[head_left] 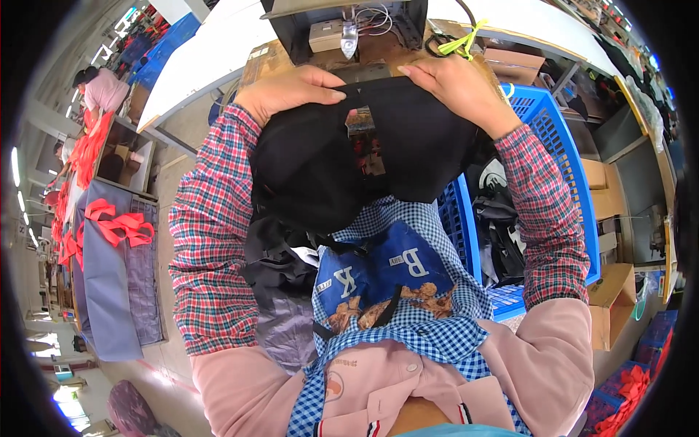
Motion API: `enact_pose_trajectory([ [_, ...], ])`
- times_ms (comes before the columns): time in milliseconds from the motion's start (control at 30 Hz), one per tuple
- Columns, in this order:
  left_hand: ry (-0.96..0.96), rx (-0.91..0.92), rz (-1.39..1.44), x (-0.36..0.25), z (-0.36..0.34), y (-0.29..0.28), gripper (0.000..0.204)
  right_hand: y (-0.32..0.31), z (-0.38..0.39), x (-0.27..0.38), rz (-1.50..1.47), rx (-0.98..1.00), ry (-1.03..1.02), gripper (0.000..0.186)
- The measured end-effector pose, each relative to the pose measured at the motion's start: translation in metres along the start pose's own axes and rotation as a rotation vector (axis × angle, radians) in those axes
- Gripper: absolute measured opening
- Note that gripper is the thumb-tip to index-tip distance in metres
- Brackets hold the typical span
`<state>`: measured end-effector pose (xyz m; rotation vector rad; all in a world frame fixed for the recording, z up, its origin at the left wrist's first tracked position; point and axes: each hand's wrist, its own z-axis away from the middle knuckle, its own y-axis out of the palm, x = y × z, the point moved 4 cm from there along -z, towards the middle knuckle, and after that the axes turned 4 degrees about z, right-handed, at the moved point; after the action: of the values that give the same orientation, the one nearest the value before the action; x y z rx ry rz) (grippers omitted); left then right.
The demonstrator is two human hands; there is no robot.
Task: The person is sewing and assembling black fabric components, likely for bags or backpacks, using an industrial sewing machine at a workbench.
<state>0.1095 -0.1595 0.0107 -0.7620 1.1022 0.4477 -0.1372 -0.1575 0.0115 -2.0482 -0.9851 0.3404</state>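
My left hand (291,95) pinches the upper left edge of a black fabric piece (422,146), and my right hand (455,95) grips its upper right edge, with the thumb on top. The piece is stretched between them above my lap, with a gap in its middle. Behind it stands a sewing machine (349,38) on a worn wooden top (261,67). More dark fabric (284,291) hangs below the piece at the left, beside my checked apron (466,284).
A blue plastic crate (579,197) of dark pieces stands at my right, near cardboard boxes (611,298). White tables (189,76) extend beyond the machine. Red strips (116,222) lie over grey cloth at the left, where a co-worker (102,91) bends over a workbench.
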Motion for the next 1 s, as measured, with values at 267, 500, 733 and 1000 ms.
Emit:
enact_pose_trajectory([
  [267,-0.01,0.056,-0.035,-0.001,-0.021,-0.033,0.034,0.015,-0.027,-0.023,-0.11,0.151,0.112,0.042],
  [500,0.046,0.048,-0.062,-0.01,-0.026,-0.039,0.032,0.017,-0.037,-0.034,-0.119,0.046,0.041,0.043],
  [733,0.006,-0.169,-0.105,-0.02,-0.024,-0.042,0.033,0.014,-0.04,-0.042,-0.072,0.075,0.11,0.041],
  [1000,0.208,-0.583,-0.16,0.015,0.056,-0.09,0.04,-0.107,0.048,-0.223,0.945,0.039,0.088,0.024],
])
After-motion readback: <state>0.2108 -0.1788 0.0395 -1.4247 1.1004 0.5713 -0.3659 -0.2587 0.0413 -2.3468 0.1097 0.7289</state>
